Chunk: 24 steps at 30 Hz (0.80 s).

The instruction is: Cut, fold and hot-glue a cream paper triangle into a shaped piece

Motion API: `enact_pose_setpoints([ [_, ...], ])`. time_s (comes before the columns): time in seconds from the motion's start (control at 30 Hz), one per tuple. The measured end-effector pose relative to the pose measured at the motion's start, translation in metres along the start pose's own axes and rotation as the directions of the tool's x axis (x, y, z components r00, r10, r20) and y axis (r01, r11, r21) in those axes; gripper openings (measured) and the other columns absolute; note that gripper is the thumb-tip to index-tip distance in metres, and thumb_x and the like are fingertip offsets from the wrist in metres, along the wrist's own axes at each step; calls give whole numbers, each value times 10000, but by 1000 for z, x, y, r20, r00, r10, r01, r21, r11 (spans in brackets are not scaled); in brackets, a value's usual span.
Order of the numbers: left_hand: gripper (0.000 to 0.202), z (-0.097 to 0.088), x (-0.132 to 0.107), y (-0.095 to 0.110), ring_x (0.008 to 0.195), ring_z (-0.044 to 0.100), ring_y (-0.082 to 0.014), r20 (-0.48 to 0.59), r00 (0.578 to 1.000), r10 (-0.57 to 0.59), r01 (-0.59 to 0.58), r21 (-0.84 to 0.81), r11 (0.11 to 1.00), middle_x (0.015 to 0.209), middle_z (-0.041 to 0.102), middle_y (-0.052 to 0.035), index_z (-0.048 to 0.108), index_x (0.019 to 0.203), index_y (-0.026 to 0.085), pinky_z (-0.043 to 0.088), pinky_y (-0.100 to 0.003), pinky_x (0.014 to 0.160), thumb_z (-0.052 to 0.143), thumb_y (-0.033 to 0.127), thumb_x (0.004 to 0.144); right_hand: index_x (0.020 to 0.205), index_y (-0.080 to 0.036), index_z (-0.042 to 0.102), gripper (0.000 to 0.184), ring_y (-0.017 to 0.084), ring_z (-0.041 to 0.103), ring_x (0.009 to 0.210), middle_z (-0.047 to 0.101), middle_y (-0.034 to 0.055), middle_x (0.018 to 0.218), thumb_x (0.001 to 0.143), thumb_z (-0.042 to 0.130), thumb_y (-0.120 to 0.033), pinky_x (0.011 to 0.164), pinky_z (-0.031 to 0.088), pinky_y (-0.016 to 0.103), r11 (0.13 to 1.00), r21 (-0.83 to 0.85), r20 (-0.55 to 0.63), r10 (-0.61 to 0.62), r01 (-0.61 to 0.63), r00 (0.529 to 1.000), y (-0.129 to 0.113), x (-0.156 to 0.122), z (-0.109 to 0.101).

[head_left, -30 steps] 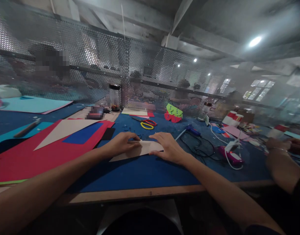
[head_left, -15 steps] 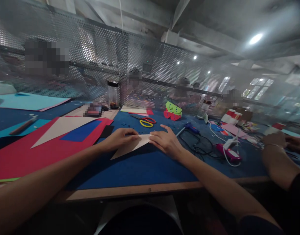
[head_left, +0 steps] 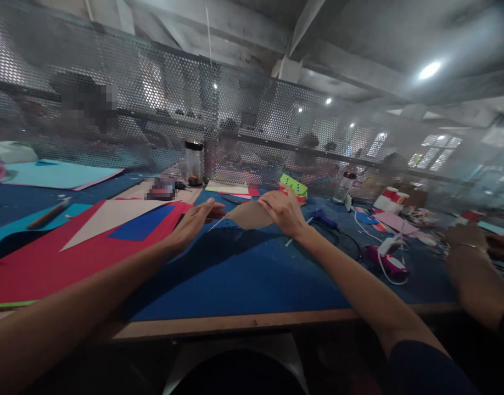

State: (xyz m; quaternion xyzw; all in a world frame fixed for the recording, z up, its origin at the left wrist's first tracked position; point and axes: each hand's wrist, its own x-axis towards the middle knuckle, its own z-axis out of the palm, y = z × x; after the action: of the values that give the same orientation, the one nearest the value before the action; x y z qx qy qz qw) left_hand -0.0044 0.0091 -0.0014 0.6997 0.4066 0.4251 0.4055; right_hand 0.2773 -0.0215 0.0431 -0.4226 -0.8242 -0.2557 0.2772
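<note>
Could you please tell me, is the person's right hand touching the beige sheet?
Touching. The head view shows the right hand holding the beige sheet at its right end, with the fingers overlapping its edge.

Beige sheet [head_left: 250, 215] — matt, smooth; perforated screen [head_left: 182, 93] — metal

One head-worn camera looks forward and down over the blue tabletop [head_left: 252, 280].
</note>
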Motion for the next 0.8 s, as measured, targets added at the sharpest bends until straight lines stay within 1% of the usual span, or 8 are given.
enact_pose_setpoints([
  [0.1,627,-1,2,0,1202,746,-322,-44,999,-7,7,-16,1000,1256,802,-130,743,1176,236,589,-414,1009,361,708,1018,1084,-195,734,337,233,723,1028,815,71,1088,1152,415,-281,1234,288,515,1000,-20,-38,4,-5,999,11,4,3],
  [0.2,607,-2,3,0,1218,736,-319,-96,995,1,-4,-31,1000,1282,788,-153,723,1201,216,569,-447,1049,359,672,1032,1076,-198,730,319,226,727,1034,817,59,1079,1149,431,-282,1251,275,514,1000,-17,-104,6,-8,995,11,4,-9],
  [0.3,590,-4,3,-1,1239,719,-321,-149,988,28,-33,-32,999,1289,776,-176,703,1209,189,535,-482,1097,371,646,1037,1091,-215,720,316,223,724,1044,811,54,1097,1153,418,-287,1266,256,535,1000,-10,-139,-12,10,990,-4,-5,-31],
  [0.43,597,-6,4,-3,1245,704,-299,-192,977,95,-97,-1,995,1305,760,-173,683,1170,185,514,-456,1117,365,669,1024,1140,-224,707,247,209,723,1030,808,56,1140,1137,461,-240,1267,270,537,989,2,-59,-148,148,987,-40,-38,-45],
  [0.5,621,-4,4,-4,1218,710,-291,-202,972,121,-118,31,993,1280,767,-156,683,1149,197,524,-436,1097,347,704,1018,1091,-226,710,219,190,726,984,812,45,1103,1122,494,-210,1242,321,498,967,11,-20,-253,253,967,-55,-59,-41],
  [0.57,600,-2,3,-2,1184,718,-284,-199,970,142,-130,75,989,1228,785,-125,695,1113,218,526,-423,1086,358,705,1018,1074,-220,714,187,182,727,948,812,43,1068,1105,531,-196,1211,365,478,950,55,9,-307,306,952,-65,-77,-33],
  [0.7,488,2,-4,5,1131,713,-267,-137,968,209,-180,198,964,1126,806,-52,735,1022,249,512,-390,1075,411,614,1030,1064,-225,721,199,179,729,916,812,44,1018,1110,528,-205,1166,420,474,944,122,103,-318,305,942,-73,-95,-19],
  [0.8,432,5,-11,10,1078,709,-266,-56,964,258,-231,294,927,1077,806,-36,759,978,248,513,-366,1017,477,573,1015,1044,-223,724,223,178,730,912,813,43,997,1122,515,-229,1156,430,463,948,132,142,-306,288,941,-75,-98,-14],
])
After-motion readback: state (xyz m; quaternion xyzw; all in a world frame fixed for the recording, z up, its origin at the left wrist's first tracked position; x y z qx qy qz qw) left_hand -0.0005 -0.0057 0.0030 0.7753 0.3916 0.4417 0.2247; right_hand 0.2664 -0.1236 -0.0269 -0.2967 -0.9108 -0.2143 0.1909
